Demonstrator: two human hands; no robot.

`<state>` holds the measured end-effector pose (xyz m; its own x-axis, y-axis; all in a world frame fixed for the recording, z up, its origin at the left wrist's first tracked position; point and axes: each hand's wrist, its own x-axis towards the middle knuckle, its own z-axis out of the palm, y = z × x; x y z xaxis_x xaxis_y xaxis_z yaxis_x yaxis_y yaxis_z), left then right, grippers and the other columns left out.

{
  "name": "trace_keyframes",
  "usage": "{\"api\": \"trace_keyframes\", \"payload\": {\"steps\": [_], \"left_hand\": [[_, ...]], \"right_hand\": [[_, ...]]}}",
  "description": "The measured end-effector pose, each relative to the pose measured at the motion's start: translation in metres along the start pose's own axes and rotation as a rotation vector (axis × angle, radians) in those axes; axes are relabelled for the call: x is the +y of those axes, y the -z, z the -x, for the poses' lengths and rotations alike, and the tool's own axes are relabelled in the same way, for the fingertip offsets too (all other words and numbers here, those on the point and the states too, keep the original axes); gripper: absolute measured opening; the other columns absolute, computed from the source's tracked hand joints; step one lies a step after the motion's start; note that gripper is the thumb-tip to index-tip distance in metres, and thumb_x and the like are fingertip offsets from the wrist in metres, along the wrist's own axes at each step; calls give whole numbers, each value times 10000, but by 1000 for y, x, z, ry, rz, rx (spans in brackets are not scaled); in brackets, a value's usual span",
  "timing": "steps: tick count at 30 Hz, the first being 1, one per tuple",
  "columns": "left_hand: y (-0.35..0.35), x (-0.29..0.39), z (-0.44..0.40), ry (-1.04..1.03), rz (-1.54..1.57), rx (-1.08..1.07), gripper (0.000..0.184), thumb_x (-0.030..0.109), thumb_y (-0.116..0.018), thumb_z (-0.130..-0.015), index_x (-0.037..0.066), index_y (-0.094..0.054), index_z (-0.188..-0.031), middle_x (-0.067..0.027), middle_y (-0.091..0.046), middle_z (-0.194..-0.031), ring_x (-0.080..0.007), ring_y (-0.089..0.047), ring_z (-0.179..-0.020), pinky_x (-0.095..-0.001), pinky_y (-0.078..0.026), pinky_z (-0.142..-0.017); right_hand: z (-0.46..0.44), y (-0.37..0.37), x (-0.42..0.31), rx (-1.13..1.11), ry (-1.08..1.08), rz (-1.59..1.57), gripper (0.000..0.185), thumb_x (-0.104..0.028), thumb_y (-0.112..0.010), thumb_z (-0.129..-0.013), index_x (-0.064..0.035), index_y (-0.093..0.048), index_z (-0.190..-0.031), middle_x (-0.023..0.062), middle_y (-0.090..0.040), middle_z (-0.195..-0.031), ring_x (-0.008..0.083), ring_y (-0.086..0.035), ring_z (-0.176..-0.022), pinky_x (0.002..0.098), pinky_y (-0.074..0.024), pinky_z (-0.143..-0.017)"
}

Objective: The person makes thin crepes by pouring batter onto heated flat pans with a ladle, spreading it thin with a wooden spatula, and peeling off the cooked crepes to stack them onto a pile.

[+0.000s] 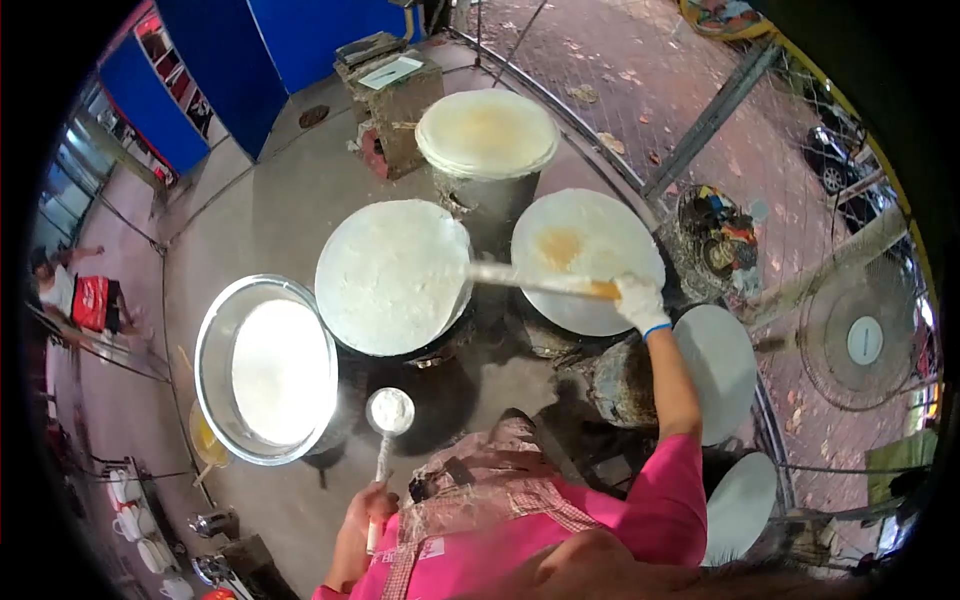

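My left hand [373, 503] is closed round the handle of a ladle [390, 411], whose bowl holds white batter. My right hand [640, 303], in a white glove, grips a long flat wooden stick [540, 280]. The stick reaches left over the right round griddle [588, 262], its far end at the edge of the left griddle [393, 278]. Both griddles look white on top; the right one has a brown patch. A large metal pot [267, 370] of white liquid stands left of the ladle.
Behind the griddles a stack of round white sheets [487, 133] rests on a drum. Further round sheets or discs [714, 375] lie at the right, near a fan [864, 341]. A wire fence runs along the right. Another person [80, 295] is at the far left.
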<state>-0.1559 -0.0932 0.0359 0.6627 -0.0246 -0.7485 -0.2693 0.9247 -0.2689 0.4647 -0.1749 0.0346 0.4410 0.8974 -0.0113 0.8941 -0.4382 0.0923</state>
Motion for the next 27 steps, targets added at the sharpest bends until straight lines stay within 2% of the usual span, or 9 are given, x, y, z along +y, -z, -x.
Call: {"api": "trace_keyframes", "payload": {"steps": [4, 7, 9, 13, 16, 18, 21, 25, 27], "left_hand": [[-19, 3, -8, -53, 49, -33, 308, 262, -436, -896, 92, -388, -645, 5, -352, -510, -59, -305, -358, -180, -251, -297], [-34, -2, -25, -98, 65, -91, 360, 301, -450, -885, 102, -360, -599, 11, -339, -483, -57, -297, -347, -179, -258, -302], [-27, -2, -38, 72, 292, -321, 382, 321, -459, -878, 111, -343, -580, 15, -333, -467, -55, -289, -339, -179, -264, -304], [-54, -12, -55, -21, 422, -332, 382, 320, -459, -881, 115, -337, -584, 18, -344, -466, -53, -282, -333, -180, -265, -301], [-89, -30, -50, -273, 425, -179, 375, 290, -444, -897, 118, -329, -584, 25, -322, -465, -57, -277, -341, -186, -266, -304], [-102, -42, -47, -381, 515, -160, 373, 269, -437, -908, 123, -320, -584, 30, -301, -468, -63, -276, -352, -195, -265, -308], [-101, -48, -54, -318, 613, -303, 375, 267, -461, -900, 127, -314, -585, 31, -300, -482, -65, -279, -361, -207, -269, -321], [-79, -60, -68, -287, 672, -455, 372, 260, -481, -893, 132, -314, -586, 32, -313, -496, -70, -282, -367, -216, -278, -341], [-67, -62, -77, -282, 662, -495, 380, 279, -482, -893, 135, -315, -583, 33, -318, -492, -75, -285, -371, -220, -282, -359]], "right_hand": [[-68, 61, 70, 207, -174, 90, 256, -219, -588, -735, -134, -583, -977, 126, -624, -874, 335, -609, -761, 447, -481, -684], [-111, 155, 91, 266, -209, 98, 358, -220, -639, -716, -115, -548, -1046, 152, -613, -976, 336, -597, -908, 444, -473, -782], [-157, 188, 116, 369, -145, 97, 376, -229, -610, -730, -122, -549, -1085, 162, -613, -989, 342, -591, -919, 446, -467, -794], [-233, 276, 65, 287, 65, 166, 331, -226, -528, -748, -111, -569, -1056, 181, -615, -967, 356, -580, -925, 462, -456, -786], [-297, 302, 4, 216, 189, 120, 264, -205, -535, -716, -45, -594, -917, 208, -618, -835, 349, -614, -805, 439, -482, -695], [-349, 308, -14, 120, 133, -69, 198, -174, -556, -691, -20, -587, -811, 190, -604, -718, 321, -614, -671, 431, -475, -589], [-419, 296, 21, 62, -21, -567, 128, -136, -595, -664, -14, -579, -700, 136, -569, -592, 260, -580, -522, 411, -438, -464], [-484, 189, 85, 168, -273, -1431, 128, -111, -645, -650, -40, -552, -598, 67, -495, -496, 206, -475, -397, 361, -342, -361], [-493, 117, 83, 307, -230, -1632, 123, -107, -613, -627, -73, -515, -561, 53, -451, -470, 197, -441, -372, 334, -323, -353]]}}
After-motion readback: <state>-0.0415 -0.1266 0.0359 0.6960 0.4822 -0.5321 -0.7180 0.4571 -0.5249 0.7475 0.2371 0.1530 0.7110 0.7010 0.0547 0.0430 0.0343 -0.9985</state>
